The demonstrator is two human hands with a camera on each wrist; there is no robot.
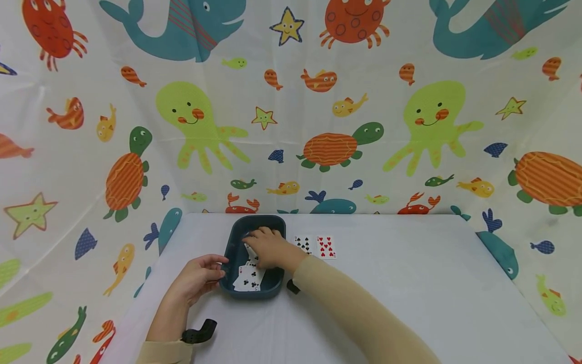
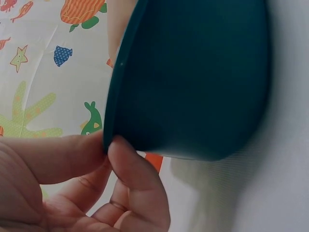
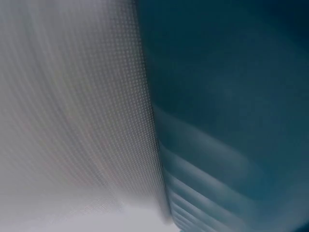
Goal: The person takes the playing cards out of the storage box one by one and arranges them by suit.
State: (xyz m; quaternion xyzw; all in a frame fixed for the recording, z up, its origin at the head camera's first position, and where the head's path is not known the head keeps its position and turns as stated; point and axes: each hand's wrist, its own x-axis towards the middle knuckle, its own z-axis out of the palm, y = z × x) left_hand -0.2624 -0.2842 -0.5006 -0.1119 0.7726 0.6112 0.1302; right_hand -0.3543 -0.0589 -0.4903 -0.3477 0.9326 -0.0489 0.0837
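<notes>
Saw dark teal oval plastic tray (image 1: pixel 233 247) near table's far edge, left of centre, loose playing cards (image 1: pixel 249 278) inside. My left hand (image 1: pixel 197 278) pinched tray's left rim, thumb (image 2: pixel 137 181) against wall (good brace). Right hand (image 1: pixel 268 246) reached into tray, fingers curled over cards; actual grip I couldn't tell. Judged best: keep rim steadied, lift one card cleanly. Two face-up cards (image 1: pixel 316 246) lay just right of tray.

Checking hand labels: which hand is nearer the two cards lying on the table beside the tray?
Right. The right hand is inside the tray, just left of the two cards. The left hand holds the tray's near-left rim, on the far side from them.
</notes>
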